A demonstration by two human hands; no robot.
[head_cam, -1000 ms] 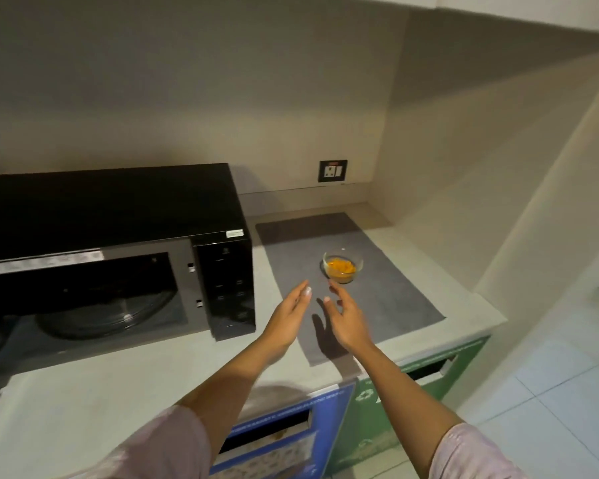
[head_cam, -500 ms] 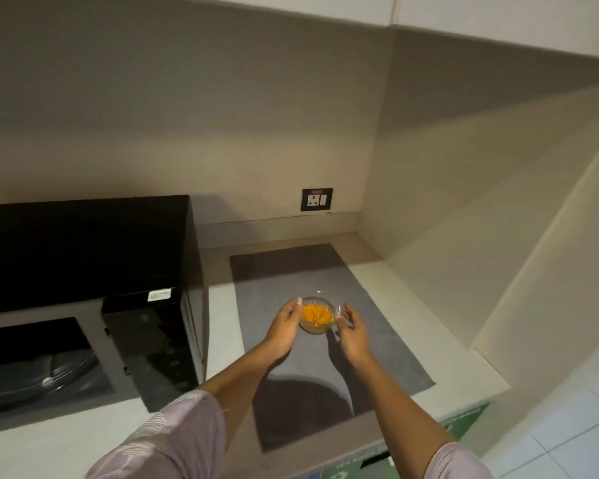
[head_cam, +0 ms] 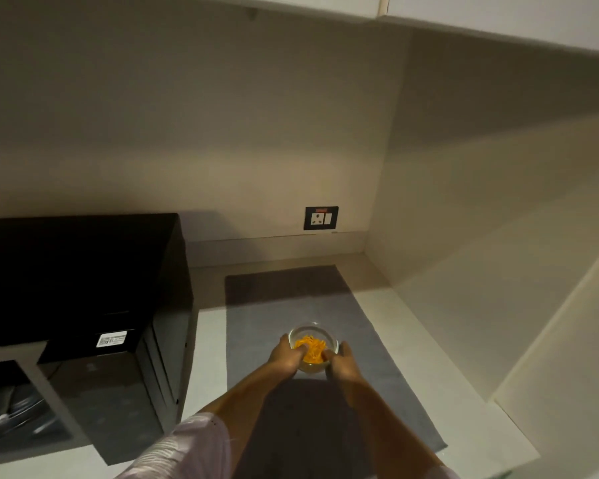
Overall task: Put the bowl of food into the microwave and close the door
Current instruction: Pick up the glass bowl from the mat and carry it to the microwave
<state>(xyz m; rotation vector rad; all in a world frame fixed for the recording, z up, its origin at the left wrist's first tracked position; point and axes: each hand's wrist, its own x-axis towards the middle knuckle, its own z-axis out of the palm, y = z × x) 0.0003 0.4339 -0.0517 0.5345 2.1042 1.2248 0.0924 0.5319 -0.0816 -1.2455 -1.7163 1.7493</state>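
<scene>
On the grey mat (head_cam: 377, 340) beside the microwave (head_cam: 83, 305), the bowl of food (head_cam: 312, 344) sits clasped by both hands; left hand (head_cam: 286, 357) and right hand (head_cam: 343, 366) each press a grip around its sides. Pickup is the step in hand, I judge; next comes a level lift leftward into the open microwave.

Glass bowl (head_cam: 312, 344) of orange food and the black microwave (head_cam: 80, 305)

We see the small clear bowl upright over the grey mat (head_cam: 367, 382), clasped on both sides; the microwave stands well left, its cavity open.
</scene>
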